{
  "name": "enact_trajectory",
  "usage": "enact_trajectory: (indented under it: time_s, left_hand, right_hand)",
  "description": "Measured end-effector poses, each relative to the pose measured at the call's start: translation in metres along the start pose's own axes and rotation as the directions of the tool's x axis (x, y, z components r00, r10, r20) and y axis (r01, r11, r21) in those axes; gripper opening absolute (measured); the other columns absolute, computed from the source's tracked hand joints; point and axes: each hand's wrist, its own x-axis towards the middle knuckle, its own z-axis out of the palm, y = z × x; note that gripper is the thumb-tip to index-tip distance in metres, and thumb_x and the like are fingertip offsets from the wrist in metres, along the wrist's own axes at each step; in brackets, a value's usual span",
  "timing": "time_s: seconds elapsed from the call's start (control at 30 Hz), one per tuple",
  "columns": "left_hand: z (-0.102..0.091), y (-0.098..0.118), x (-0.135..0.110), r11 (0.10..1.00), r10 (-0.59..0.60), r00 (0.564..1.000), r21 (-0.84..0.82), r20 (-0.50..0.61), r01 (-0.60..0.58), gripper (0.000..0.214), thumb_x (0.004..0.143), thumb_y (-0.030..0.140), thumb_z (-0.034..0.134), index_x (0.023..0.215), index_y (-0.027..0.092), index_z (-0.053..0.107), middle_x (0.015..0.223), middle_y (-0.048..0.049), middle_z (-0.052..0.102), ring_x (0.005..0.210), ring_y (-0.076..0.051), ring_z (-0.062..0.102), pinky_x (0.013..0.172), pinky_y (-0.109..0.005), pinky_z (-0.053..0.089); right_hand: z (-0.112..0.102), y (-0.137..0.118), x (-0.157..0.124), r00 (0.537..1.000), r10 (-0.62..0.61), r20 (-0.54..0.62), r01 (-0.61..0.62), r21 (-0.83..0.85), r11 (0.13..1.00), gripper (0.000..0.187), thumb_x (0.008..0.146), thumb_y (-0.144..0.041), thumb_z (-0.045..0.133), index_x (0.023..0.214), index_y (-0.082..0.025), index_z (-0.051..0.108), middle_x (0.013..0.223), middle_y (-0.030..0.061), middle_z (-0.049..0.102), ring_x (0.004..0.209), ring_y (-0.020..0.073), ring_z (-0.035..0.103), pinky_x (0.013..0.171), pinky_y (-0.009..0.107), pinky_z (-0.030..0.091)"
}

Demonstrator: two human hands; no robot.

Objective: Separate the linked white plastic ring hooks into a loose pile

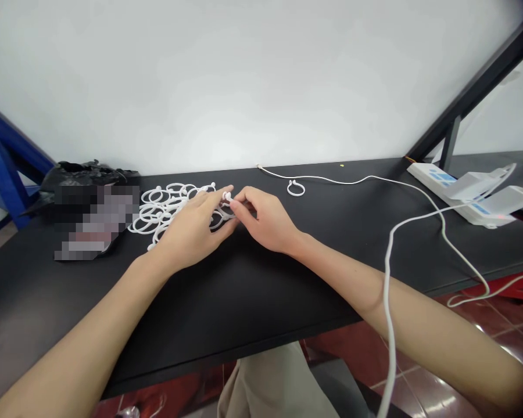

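Note:
Several white plastic curtain rings (157, 210), open loops with small ball ends, lie in a loose pile on the left half of the black table (226, 302). Beside the pile, my left hand (196, 226) curls around one ring (227, 197), its thumb and fingers closed on it. My right hand (261, 216) pinches the same ring near its ball ends with thumb and forefinger. Part of this ring is hidden behind my fingers. A single ring (296, 187) lies apart to the right, near the back of the table.
A black plastic bag (81, 174) and a blurred-out flat object (98, 226) lie at the left. A white power strip (457, 194) with plugged-in adapters sits at the right. A white cable (387, 278) loops in front of my right forearm. A wall (261, 81) rises behind.

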Motion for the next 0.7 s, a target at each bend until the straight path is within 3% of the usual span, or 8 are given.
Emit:
enact_trajectory:
  time_s: [0.33,0.47,0.57,0.7]
  left_hand:
    - [0.0020,-0.0013,0.0016,0.998,0.054,0.998,-0.018,0.025,-0.054,0.052,0.090,0.032,0.044,0.140,0.016,0.049,0.127,-0.0109,0.063,0.114,-0.027,0.059,0.100,-0.044,0.046]
    - [0.0007,-0.0002,0.0010,0.997,-0.027,0.997,-0.067,0.070,0.032,0.066,0.088,0.031,0.050,0.150,0.018,0.033,0.128,-0.0105,0.062,0.094,-0.021,0.064,0.084,-0.036,0.052]
    - [-0.0003,0.0023,-0.0001,0.993,-0.061,0.991,-0.096,0.120,0.072,0.077,0.088,0.032,0.053,0.156,0.018,0.019,0.120,-0.0100,0.066,0.084,-0.019,0.065,0.076,-0.032,0.052]
    - [-0.0002,0.0038,-0.0012,0.991,-0.047,0.991,-0.116,0.129,0.062,0.075,0.089,0.031,0.052,0.155,0.017,0.019,0.121,-0.0089,0.066,0.094,-0.020,0.065,0.082,-0.032,0.051]
  right_hand:
    - [0.0054,0.0015,-0.0011,0.999,-0.034,0.034,0.037,-0.083,0.996,0.027,0.094,-0.033,0.052,0.071,-0.019,0.051,0.076,-0.0004,0.056,0.071,0.0117,0.053,0.070,0.027,0.043]
    - [0.0052,0.0001,-0.0022,0.997,0.071,0.019,-0.072,0.053,0.996,0.014,0.092,-0.033,0.056,0.093,-0.019,0.057,0.086,0.0006,0.065,0.073,0.0119,0.060,0.071,0.027,0.048]
    - [0.0038,-0.0012,-0.0020,0.999,0.046,0.020,-0.048,0.118,0.992,0.015,0.091,-0.027,0.056,0.105,-0.020,0.058,0.094,0.0009,0.068,0.075,0.0113,0.063,0.073,0.027,0.050]
    - [0.0029,-0.0018,-0.0003,0.999,-0.011,0.040,0.008,0.077,0.997,0.010,0.092,-0.027,0.057,0.089,-0.020,0.063,0.092,0.0004,0.071,0.079,0.0124,0.063,0.075,0.027,0.048]
